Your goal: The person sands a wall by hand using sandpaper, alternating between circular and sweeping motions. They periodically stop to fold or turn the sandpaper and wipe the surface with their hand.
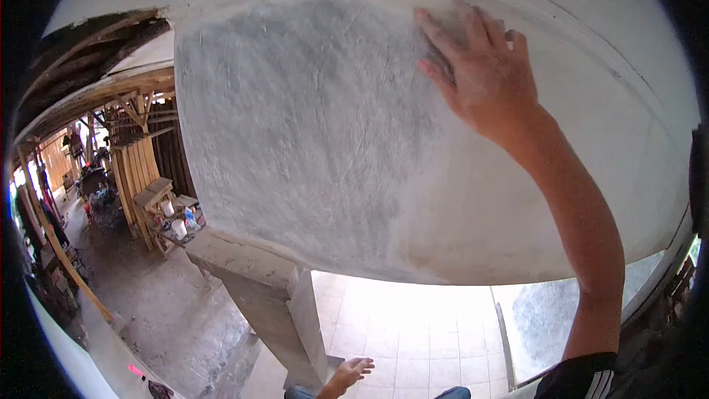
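My right hand lies against the upper part of a pale plastered wall panel, fingers spread. Under its palm and fingertips is a dark, thin piece that looks like sandpaper, mostly covered by the hand. To its left the panel shows a broad, scuffed grey patch with fine scratch marks; on the right the surface is smoother and creamier. Low in the view, my left hand hangs above the floor beside a pillar, fingers stretched out, with nothing visible in it.
A concrete pillar rises below the panel's left end. Beyond it, a bench carries white containers and a bottle. Wooden planks stand at the left. Bright floor tiles lie below, and a curved moulding runs above the panel.
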`<control>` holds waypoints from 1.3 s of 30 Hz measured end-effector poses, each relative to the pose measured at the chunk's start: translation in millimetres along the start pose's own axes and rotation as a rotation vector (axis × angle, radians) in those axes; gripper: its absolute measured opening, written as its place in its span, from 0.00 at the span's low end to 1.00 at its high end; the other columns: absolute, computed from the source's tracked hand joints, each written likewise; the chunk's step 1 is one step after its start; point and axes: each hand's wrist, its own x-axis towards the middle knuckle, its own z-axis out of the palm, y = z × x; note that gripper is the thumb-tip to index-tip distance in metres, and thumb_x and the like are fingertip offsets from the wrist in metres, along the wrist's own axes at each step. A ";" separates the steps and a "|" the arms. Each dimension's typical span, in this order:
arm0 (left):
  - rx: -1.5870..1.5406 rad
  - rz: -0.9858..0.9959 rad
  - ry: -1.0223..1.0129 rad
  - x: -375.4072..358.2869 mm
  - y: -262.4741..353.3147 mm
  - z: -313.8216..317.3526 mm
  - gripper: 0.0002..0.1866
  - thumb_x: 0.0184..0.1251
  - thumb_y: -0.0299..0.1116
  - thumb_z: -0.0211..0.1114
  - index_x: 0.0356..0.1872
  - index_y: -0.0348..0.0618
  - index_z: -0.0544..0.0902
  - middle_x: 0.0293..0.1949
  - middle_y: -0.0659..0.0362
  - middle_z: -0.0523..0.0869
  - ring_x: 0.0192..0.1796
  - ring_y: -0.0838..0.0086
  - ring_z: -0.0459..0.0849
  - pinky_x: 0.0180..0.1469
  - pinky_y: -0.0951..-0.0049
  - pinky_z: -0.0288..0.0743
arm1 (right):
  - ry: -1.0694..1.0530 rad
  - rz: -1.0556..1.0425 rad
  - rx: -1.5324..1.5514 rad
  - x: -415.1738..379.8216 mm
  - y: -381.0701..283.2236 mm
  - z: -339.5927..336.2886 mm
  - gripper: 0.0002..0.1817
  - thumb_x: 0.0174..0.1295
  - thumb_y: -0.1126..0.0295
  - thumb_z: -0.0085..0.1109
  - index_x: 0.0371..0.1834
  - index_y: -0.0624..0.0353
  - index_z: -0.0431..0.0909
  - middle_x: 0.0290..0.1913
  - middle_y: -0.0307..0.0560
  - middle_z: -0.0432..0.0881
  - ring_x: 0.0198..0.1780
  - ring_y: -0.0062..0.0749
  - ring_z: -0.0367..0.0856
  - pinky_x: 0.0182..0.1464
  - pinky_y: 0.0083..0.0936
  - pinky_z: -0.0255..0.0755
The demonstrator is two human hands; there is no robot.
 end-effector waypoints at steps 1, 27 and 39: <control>0.007 -0.004 0.007 0.5 -4.3 -1.8 0.26 0.74 0.50 0.53 0.60 0.38 0.76 0.56 0.54 0.83 0.58 0.66 0.80 0.60 0.64 0.71 | 0.039 -0.022 0.008 -2.9 3.6 4.2 0.27 0.67 0.53 0.53 0.70 0.35 0.66 0.67 0.53 0.66 0.66 0.44 0.65 0.61 0.53 0.59; 0.262 0.079 0.112 54.8 -84.5 -34.9 0.24 0.71 0.48 0.59 0.52 0.33 0.81 0.45 0.52 0.87 0.49 0.69 0.83 0.52 0.71 0.75 | 0.064 0.001 -0.059 9.6 -6.8 -0.7 0.28 0.61 0.69 0.58 0.67 0.41 0.71 0.45 0.42 0.74 0.44 0.37 0.76 0.37 0.34 0.78; 0.342 0.096 0.018 53.6 -80.4 -32.3 0.26 0.71 0.51 0.58 0.56 0.36 0.80 0.49 0.54 0.86 0.51 0.69 0.82 0.56 0.70 0.73 | 0.205 -0.001 -0.074 12.5 0.7 25.8 0.24 0.69 0.57 0.53 0.69 0.38 0.69 0.38 0.43 0.77 0.37 0.35 0.80 0.39 0.30 0.80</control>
